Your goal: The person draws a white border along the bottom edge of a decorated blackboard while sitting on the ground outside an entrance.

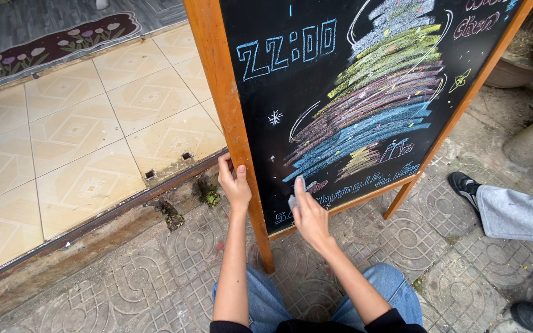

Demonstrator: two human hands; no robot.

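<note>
A black chalkboard in an orange wooden frame stands on the paving, covered with a striped chalk drawing in yellow, purple and blue. My left hand grips the frame's left post near its lower part. My right hand presses a small pale cloth or wipe against the board's lower left area, fingers extended over it. My knees in blue jeans show at the bottom.
Cream patterned floor tiles lie to the left behind a metal threshold rail. A floral doormat lies at top left. Another person's grey-trousered leg and black shoe are at right. A plant pot stands at top right.
</note>
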